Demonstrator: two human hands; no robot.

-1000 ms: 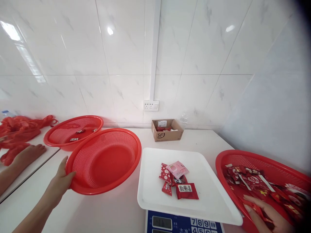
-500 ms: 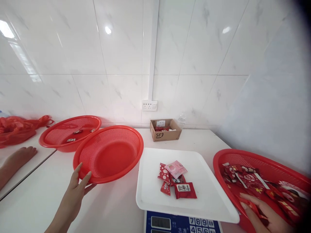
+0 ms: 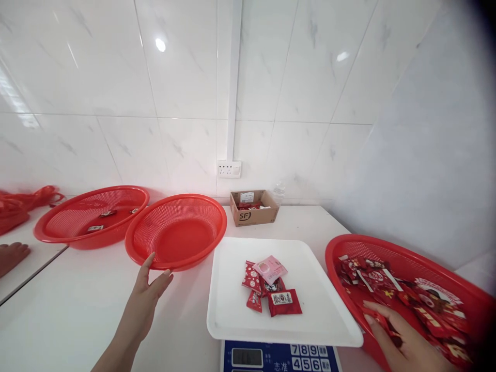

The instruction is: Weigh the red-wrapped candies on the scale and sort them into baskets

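Observation:
My left hand (image 3: 145, 302) has its fingers spread at the near rim of a red plastic basket (image 3: 141, 245) with perforated sides; I cannot tell whether the fingertips touch it. My right hand (image 3: 399, 330) reaches into another red basket (image 3: 337, 258) on the right, which is full of red wrapped snacks (image 3: 377, 279). A small red packet (image 3: 382, 321) is pinched between its thumb and fingers. Between the hands, a white tray (image 3: 325, 305) sits on a blue digital scale (image 3: 279, 356). On the tray lie several snack packets (image 3: 284, 302), red ones and a pink one.
A third red basket (image 3: 54, 230) with a few small packets stands at the left. Behind the tray is a cardboard box (image 3: 253, 216) beside a clear plastic item (image 3: 279, 191). Red plastic bags (image 3: 19, 206) and another person's hand (image 3: 13, 256) are at the far left.
The middle basket has shifted back and right, away from the left basket, and my left hand has opened off its rim. My right hand stays in the right basket. The view has turned slightly right.

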